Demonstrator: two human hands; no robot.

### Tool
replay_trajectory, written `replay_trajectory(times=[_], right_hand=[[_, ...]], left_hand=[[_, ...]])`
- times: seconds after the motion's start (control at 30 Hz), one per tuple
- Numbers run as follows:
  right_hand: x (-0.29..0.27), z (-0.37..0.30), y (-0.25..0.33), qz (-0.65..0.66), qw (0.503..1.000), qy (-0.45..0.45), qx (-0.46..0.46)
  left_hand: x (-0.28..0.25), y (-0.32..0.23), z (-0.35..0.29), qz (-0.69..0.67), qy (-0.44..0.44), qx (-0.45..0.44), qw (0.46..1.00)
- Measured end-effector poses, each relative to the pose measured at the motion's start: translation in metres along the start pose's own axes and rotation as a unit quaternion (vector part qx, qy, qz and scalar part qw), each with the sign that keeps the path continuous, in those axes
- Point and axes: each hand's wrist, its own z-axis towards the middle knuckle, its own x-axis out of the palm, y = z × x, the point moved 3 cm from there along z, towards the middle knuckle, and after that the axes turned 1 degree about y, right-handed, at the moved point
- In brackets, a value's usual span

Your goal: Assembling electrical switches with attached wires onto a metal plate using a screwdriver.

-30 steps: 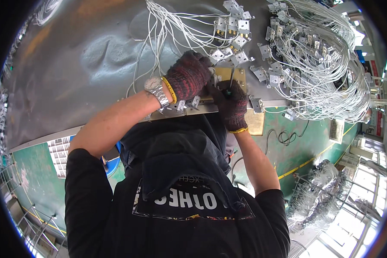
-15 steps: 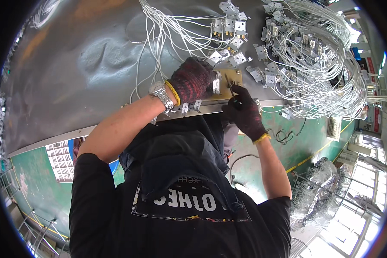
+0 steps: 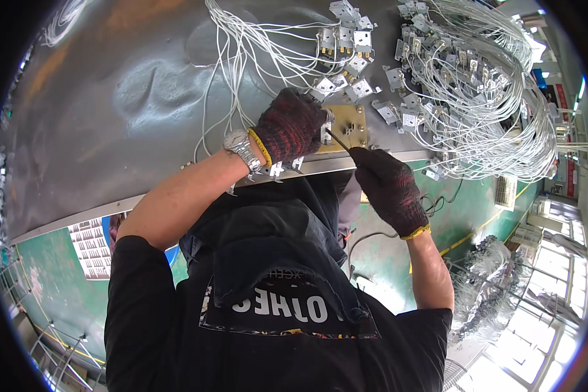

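Observation:
My left hand [image 3: 290, 125], in a dark red and black knit glove, is closed on a small silver metal bracket [image 3: 326, 134] at the left part of a brass-coloured plate [image 3: 354, 117]. The plate lies at the table's front edge and has several studs on it. In my gloved right hand [image 3: 389, 189] is a thin dark-shafted screwdriver [image 3: 338, 138], its handle hidden in the fist. Its tip reaches the bracket beside my left fingertips. Several brackets [image 3: 277, 170] hang along the table edge under my left wrist.
White wires [image 3: 242, 46] run over the metal table [image 3: 111, 130] to a cluster of metal brackets [image 3: 343, 42] beyond the plate. A large heap of wired brackets [image 3: 477, 98] covers the table's right end. Below is a green floor [image 3: 379, 251] with a dark cable.
My right hand has moved right and a little toward me. The screwdriver has gone from nearly upright to slanting left, its tip now at the bracket. My left hand stays nearly in place.

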Motion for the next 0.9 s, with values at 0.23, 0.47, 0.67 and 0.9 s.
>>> replay_trajectory(times=[0.23,0.47,0.67,0.9], right_hand=[[-0.003,0.001,0.025,-0.082,0.997,-0.004,0.000],[-0.002,0.003,0.023,-0.034,0.999,0.012,0.035],[0.014,0.005,0.026,-0.033,0.998,-0.031,0.035],[0.004,0.008,0.012,0.004,0.999,0.006,0.046]], left_hand=[[0.003,0.001,0.000,0.000,0.004,0.004,1.000],[0.001,-0.001,0.006,0.008,0.047,-0.013,0.999],[0.010,0.004,0.004,0.006,-0.015,-0.006,1.000],[0.010,0.001,0.005,-0.008,-0.010,-0.020,1.000]])
